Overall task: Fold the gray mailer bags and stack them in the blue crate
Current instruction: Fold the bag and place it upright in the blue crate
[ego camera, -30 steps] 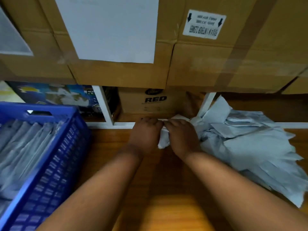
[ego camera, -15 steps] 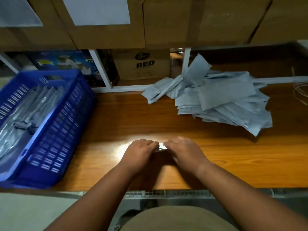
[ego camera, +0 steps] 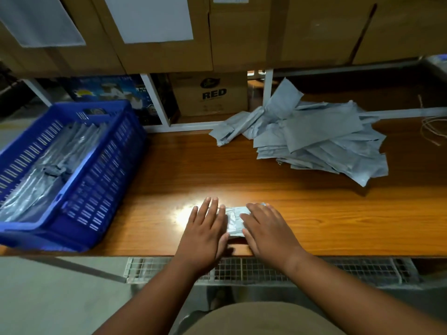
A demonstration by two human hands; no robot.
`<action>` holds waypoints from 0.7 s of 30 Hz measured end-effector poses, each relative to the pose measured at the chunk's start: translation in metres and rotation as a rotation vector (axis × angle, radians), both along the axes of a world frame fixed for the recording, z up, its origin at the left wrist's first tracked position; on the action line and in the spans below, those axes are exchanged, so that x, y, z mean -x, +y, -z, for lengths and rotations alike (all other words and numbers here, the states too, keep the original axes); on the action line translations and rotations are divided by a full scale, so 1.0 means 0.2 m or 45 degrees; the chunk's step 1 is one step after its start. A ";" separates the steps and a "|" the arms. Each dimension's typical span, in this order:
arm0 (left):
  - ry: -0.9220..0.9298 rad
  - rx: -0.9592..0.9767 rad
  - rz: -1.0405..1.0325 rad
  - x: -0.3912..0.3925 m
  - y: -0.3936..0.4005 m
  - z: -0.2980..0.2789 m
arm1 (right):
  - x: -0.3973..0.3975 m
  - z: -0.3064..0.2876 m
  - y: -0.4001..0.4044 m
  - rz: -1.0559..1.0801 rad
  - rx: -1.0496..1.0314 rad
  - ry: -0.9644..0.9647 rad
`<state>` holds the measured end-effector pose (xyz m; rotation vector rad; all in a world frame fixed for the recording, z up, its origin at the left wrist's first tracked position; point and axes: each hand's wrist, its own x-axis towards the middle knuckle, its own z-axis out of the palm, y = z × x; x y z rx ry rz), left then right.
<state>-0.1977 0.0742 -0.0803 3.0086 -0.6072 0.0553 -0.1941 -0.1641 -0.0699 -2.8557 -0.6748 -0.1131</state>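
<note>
A gray mailer bag (ego camera: 234, 221) lies on the wooden table (ego camera: 314, 213) near its front edge, mostly covered by my hands. My left hand (ego camera: 205, 228) lies flat with its fingers spread on the bag's left part. My right hand (ego camera: 266, 228) presses flat on its right part. Only a strip of the bag shows between them. A loose pile of gray mailer bags (ego camera: 312, 139) sits at the back right of the table. The blue crate (ego camera: 96, 180) stands on the left with several folded gray bags (ego camera: 48, 165) inside.
Stacked cardboard boxes (ego camera: 242, 32) overhang the back of the table. A smaller box marked RED (ego camera: 210, 95) stands behind white shelf posts (ego camera: 268, 90). Thin string (ego camera: 433, 131) lies at the far right. A wire grille (ego camera: 266, 269) runs below the table's front edge.
My hands took one bag from the pile at the back and brought it to the front edge. They have gone from pinching it to lying flat on it.
</note>
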 end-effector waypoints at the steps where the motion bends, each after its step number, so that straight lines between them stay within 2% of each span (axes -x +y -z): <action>1: -0.018 0.015 -0.033 -0.04 0.00 -0.02 | -0.03 -0.02 0.03 0.029 -0.005 -0.005; 5: 0.048 0.054 -0.058 -0.18 -0.03 -0.01 | -0.14 -0.07 0.14 0.134 -0.017 0.048; 10: 0.197 0.103 -0.051 -0.17 -0.09 0.10 | -0.21 -0.04 0.24 0.107 0.014 0.128; 16: 0.179 0.126 -0.081 -0.17 -0.08 0.19 | -0.21 0.10 0.30 0.070 0.016 0.214; 21: 0.144 0.123 -0.041 -0.17 -0.08 0.21 | -0.19 0.17 0.29 0.098 0.014 0.170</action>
